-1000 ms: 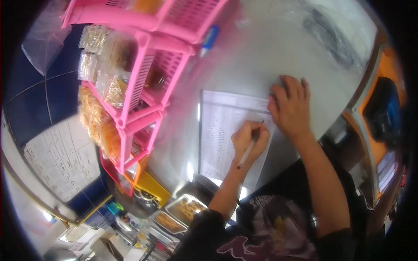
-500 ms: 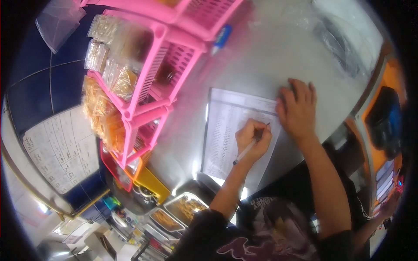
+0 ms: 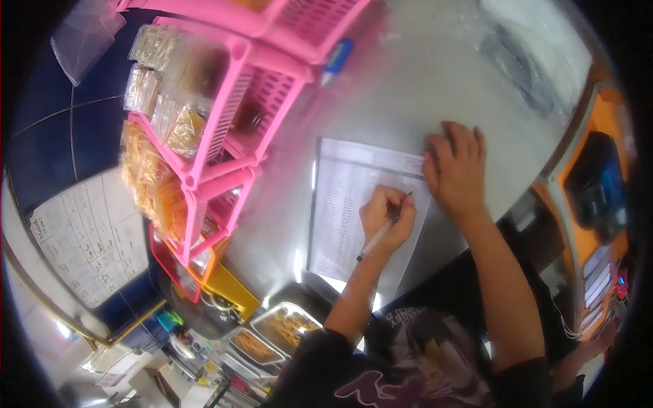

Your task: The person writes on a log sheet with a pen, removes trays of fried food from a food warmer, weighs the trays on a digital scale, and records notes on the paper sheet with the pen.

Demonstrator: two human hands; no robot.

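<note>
A printed sheet (image 3: 333, 204) with columns of small text lies on the grey metal tabletop. My left hand (image 3: 388, 216) rests on it, fingers closed around a slim pen (image 3: 371, 246) with a clear barrel. The pen's tip points towards the upper right part of the page; whether it touches the paper, I cannot tell. My right hand (image 3: 459, 166) lies palm down across the sheet's right edge, fingers bent a little and apart, holding nothing.
Pink stacked baskets (image 3: 221, 112) with bagged goods (image 3: 146, 163) stand on the left. A blue marker (image 3: 337, 58) lies beside them. Below are metal trays of food (image 3: 289, 326). At right are an orange surface (image 3: 598, 115) and another person's hand (image 3: 602, 336).
The whole view has shifted slightly, so everything sits a little further left. Both hands and the pen keep nearly the same places on the sheet.
</note>
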